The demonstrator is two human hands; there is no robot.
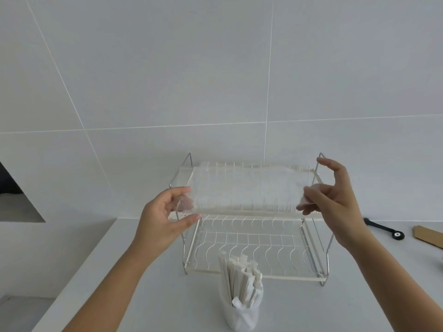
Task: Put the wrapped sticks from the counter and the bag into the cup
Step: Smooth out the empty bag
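Note:
A clear plastic bag (247,188) is stretched flat in the air between my two hands, in front of the dish rack's upper tier. My left hand (165,216) pinches its left end and my right hand (328,195) pinches its right end. I see nothing inside the bag. Below, near the counter's front, a white cup (242,315) stands upright. Several paper-wrapped sticks (242,279) stand packed in the cup, their tops leaning slightly.
A white two-tier wire dish rack (254,245) stands on the white counter (148,295) against the tiled wall. At the right lie a black tool with a small wheel (386,228) and a brown cardboard piece (429,236). The counter's left edge drops off.

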